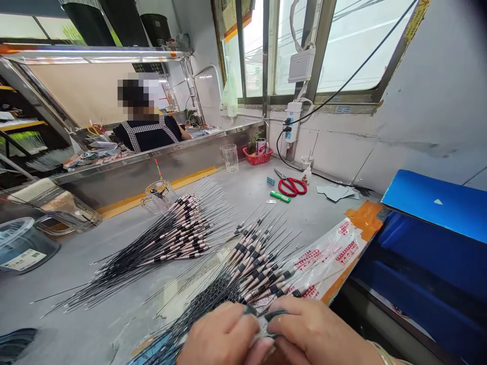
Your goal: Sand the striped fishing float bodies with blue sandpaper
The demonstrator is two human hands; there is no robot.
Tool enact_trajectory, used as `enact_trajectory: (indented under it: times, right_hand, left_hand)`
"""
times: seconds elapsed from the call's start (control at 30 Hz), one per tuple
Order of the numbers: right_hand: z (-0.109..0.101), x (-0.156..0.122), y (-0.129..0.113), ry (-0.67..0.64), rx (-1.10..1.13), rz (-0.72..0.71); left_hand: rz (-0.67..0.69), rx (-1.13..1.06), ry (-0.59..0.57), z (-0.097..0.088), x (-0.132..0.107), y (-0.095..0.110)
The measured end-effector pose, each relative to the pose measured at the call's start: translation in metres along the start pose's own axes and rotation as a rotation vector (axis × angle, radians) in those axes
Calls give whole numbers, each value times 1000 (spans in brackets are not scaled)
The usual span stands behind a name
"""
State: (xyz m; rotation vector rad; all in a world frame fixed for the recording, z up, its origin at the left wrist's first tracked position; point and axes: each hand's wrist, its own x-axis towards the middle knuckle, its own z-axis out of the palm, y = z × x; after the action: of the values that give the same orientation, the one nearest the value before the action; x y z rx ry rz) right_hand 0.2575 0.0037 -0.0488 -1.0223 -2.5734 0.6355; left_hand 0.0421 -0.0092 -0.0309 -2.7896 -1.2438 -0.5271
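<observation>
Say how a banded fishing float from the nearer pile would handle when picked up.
The fishing float looks light, being so slender. Its hair-thin tip seems easy to snap. Its round body would probably roll on the table.

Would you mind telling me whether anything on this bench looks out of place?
One thing does: a thin red-tipped float seems to stand tilted in the glass jug. The black-and-pink floats all lie flat in piles on the bench, so this propped-up one looks odd.

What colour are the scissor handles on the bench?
The scissor handles are red, seen best in the head view.
</observation>
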Motion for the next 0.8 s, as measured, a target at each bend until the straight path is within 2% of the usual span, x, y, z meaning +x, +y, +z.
enact_trajectory:
  times: [0.1,0.17,0.23,0.3,0.5,0.67,0.8]
  right_hand:
    - [-24,0,3,-78,-9,28]
    - [-37,4,5,-164,-60,-25]
    - [-44,11,7,-210,-122,-90]
    - [-46,19,10,-187,-184,-123]
    - [-48,33,16,-77,-297,-228]
    - [-42,33,15,-118,-263,-218]
    - [-28,30,17,-125,-106,-173]
  left_hand:
    - [-130,82,-50,3,0,-10]
    - [-192,133,-136,9,0,-11]
    - [-238,141,-232,16,-1,-8]
    - [-261,115,-261,21,-3,-4]
    - [-146,3,-6,19,-11,0]
    - [-145,-8,27,16,-8,1]
    - [-126,-11,24,15,-7,3]
